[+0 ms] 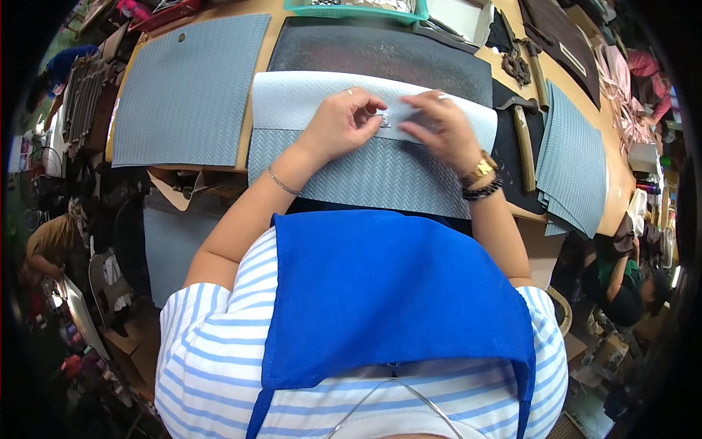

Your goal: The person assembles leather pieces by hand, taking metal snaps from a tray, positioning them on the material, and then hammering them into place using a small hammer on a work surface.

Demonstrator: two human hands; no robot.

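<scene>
A blue-grey sheet with a woven herringbone texture (351,172) lies in front of me. Its far part is folded over, showing a pale underside (307,102). On that pale flap sits a small square metal piece (385,119). My left hand (344,121) is curled beside it, thumb and forefinger pinched at its edge. Just right of the piece my right hand (446,132) hovers over the flap, blurred by motion, its fingers apart and nothing visible in them. Under the sheet's far edge is a dark worn slab (380,51).
A matching textured sheet (190,95) with a small round dark disc lies at left. A hammer (523,139) rests on a black mat at right, near a stack of textured sheets (574,157). A teal tray (358,9) stands at the back. Other people work at both sides.
</scene>
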